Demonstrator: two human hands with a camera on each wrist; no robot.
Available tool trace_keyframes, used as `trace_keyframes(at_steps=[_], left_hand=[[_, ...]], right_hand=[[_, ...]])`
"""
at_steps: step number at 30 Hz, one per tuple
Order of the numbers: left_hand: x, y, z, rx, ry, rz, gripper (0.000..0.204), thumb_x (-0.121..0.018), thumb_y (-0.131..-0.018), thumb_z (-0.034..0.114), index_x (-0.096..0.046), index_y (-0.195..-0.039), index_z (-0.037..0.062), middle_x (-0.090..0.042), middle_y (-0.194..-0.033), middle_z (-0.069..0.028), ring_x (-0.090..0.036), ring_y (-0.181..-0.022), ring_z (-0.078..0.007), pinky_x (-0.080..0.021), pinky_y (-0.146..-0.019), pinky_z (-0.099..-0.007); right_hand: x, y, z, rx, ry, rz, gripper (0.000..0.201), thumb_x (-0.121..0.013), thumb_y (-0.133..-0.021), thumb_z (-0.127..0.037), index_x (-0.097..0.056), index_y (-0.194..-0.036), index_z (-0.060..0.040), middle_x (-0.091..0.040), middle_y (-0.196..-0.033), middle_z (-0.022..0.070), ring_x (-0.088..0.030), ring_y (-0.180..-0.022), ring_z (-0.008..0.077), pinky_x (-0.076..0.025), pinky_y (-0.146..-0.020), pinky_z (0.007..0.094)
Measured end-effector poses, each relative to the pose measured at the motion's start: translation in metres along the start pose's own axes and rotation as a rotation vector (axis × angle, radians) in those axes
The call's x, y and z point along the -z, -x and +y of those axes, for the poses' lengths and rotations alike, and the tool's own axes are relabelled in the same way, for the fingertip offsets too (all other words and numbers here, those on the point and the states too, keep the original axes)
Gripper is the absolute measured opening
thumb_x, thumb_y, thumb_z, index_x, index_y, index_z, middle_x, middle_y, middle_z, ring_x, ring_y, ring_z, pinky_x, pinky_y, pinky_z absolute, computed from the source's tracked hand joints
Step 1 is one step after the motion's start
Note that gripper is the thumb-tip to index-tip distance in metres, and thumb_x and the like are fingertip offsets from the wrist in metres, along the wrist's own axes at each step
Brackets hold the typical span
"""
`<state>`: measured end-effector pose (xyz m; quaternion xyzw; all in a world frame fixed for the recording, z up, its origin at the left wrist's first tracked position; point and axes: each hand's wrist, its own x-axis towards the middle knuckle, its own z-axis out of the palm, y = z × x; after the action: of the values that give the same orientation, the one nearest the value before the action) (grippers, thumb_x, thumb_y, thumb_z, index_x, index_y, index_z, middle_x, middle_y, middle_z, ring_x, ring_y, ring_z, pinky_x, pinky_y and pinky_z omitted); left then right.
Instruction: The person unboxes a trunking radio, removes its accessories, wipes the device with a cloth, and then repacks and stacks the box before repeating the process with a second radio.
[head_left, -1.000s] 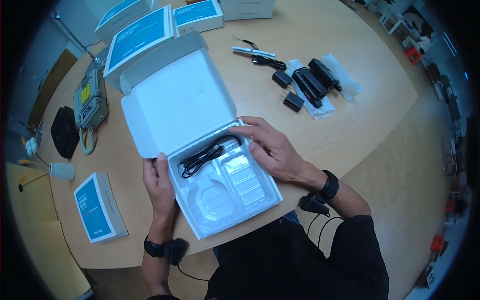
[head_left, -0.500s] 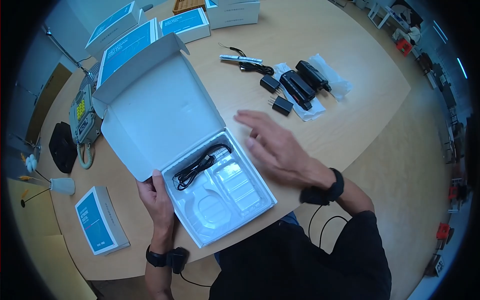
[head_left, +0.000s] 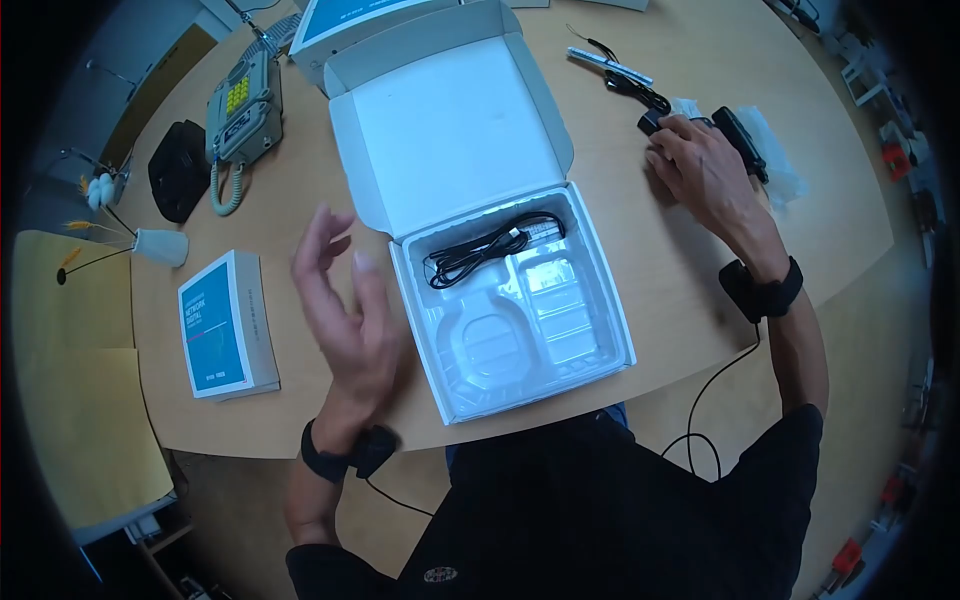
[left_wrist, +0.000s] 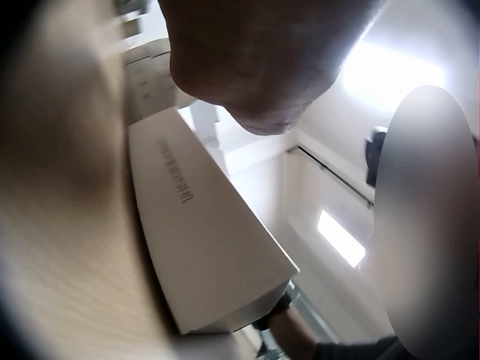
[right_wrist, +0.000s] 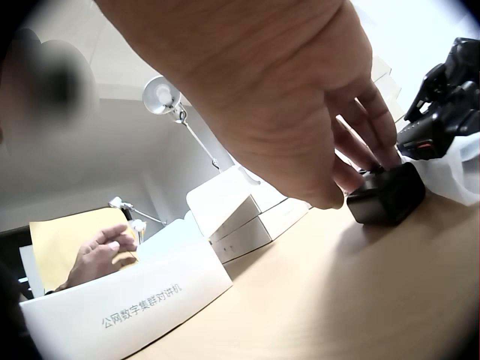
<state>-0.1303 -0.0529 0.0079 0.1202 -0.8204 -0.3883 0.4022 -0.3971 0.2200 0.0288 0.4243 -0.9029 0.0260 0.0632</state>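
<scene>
An open white box (head_left: 405, 330) lies with its lid raised; its clear plastic tray (head_left: 490, 345) holds a coiled black cable (head_left: 470, 258). Left of the box, the left hand (head_left: 350, 320) hovers with relaxed, spread fingers, holding nothing; the left wrist view shows that hand (left_wrist: 255, 67) close up. The right hand (head_left: 710, 175) reaches down beyond the box's right side. In the right wrist view, this hand (right_wrist: 277, 105) has fingertips at the top of a black adapter (right_wrist: 386, 196), its thumb beside it. Another adapter (head_left: 650, 122) shows past the fingers.
Black handsets (head_left: 740, 143) lie on white wrapping (head_left: 775, 160) at right, one mostly behind the hand. A cable (head_left: 638, 92) and thin strip (head_left: 610, 66) lie behind. At left are a closed blue-and-white box (head_left: 212, 330), telephone (head_left: 245, 110), black pouch (head_left: 180, 170) and vase (head_left: 160, 247).
The right hand has moved from the box's side to the adapters. The left hand has let go of the box and lifted off it. The head view has shifted.
</scene>
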Motion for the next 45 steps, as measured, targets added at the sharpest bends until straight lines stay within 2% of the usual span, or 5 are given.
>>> trace_keyframes(at_steps=[5, 12, 31, 35, 45], left_hand=[[0.002, -0.017, 0.048, -0.531, -0.534, -0.500, 0.034, -0.071, -0.088, 0.003, -0.062, -0.121, -0.0014, -0.065, -0.111, -0.0132, -0.064, -0.101, -0.0288, -0.049, -0.092, -0.0388], [-0.021, -0.023, 0.036, -0.327, -0.722, -0.868, 0.030, -0.070, -0.088, 0.010, -0.066, -0.117, 0.0001, -0.069, -0.111, -0.0119, -0.064, -0.100, -0.0278, -0.053, -0.082, -0.0398], [0.010, -0.020, 0.059, -0.459, -0.462, -0.427, 0.021, -0.068, -0.089, -0.005, -0.067, -0.110, -0.0024, -0.065, -0.095, -0.0124, -0.064, -0.084, -0.0266, -0.053, -0.071, -0.0356], [0.033, 0.011, 0.078, 0.164, 0.111, -0.700, 0.036, -0.071, -0.093, 0.000, -0.059, -0.127, -0.0031, -0.068, -0.103, -0.0119, -0.066, -0.085, -0.0161, -0.054, -0.076, -0.0280], [0.026, 0.023, 0.098, 0.019, 0.165, -0.816, 0.059, -0.077, -0.079, -0.007, -0.054, -0.133, -0.0091, -0.064, -0.103, -0.0189, -0.069, -0.085, -0.0290, -0.056, -0.074, -0.0400]], right_hand=[[-0.011, 0.021, -0.002, 0.025, -0.049, 0.059, 0.023, -0.064, -0.098, -0.016, -0.065, -0.116, -0.0019, -0.058, -0.139, 0.0158, -0.062, -0.116, 0.0324, -0.050, -0.100, 0.0421], [-0.032, 0.033, -0.007, 0.104, -0.005, 0.214, 0.026, -0.066, -0.095, -0.011, -0.063, -0.119, -0.0025, -0.058, -0.139, 0.0162, -0.062, -0.109, 0.0339, -0.053, -0.095, 0.0419], [0.021, 0.071, -0.025, -0.111, -0.549, 0.250, 0.038, -0.065, -0.099, -0.013, -0.058, -0.135, -0.0038, -0.064, -0.113, 0.0121, -0.065, -0.097, 0.0210, -0.053, -0.086, 0.0324], [0.055, 0.092, -0.088, -0.237, -1.425, 0.221, 0.040, -0.067, -0.099, -0.012, -0.056, -0.135, 0.0015, -0.063, -0.115, 0.0092, -0.061, -0.101, 0.0139, -0.052, -0.090, 0.0290], [0.038, 0.096, -0.167, 0.360, -1.175, 0.397, 0.049, -0.083, -0.079, -0.008, -0.062, -0.123, -0.0012, -0.067, -0.112, 0.0124, -0.068, -0.095, 0.0302, -0.058, -0.080, 0.0351]])
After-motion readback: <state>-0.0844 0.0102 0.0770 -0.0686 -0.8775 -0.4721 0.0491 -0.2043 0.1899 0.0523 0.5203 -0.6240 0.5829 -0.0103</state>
